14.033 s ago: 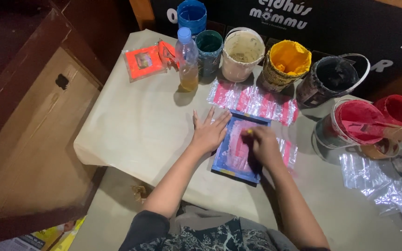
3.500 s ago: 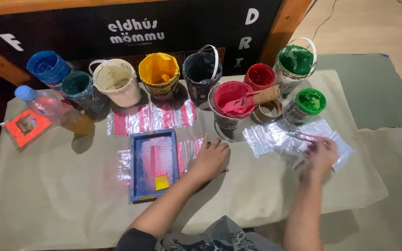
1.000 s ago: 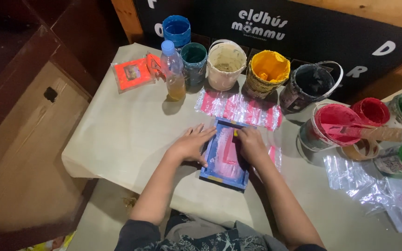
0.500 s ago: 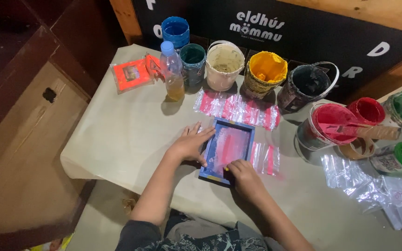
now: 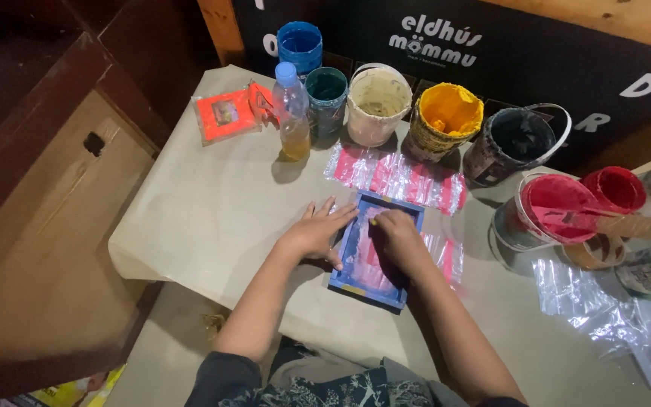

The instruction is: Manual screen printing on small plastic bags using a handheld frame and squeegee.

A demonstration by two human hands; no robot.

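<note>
The frame (image 5: pixel 377 252), a small blue screen with pink ink, lies flat on the paper-covered table (image 5: pixel 212 218), at 6 o'clock from the strip of printed bags (image 5: pixel 395 177). Half a second ago the right hand (image 5: pixel 401 240) was at the frame's near end; now it sits at the far end, fingers clenched on something hidden. So a stroke up the screen looks done. The left hand (image 5: pixel 318 232) stays spread flat, bracing the frame's left edge.

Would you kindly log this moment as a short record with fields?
Left hand: flat on the table beside the blue frame's left edge
Right hand: pressing inside the blue frame
Under frame: clear bags with pink print
Behind: row of paint buckets, plastic bottle
Table cover: beige paper
</note>
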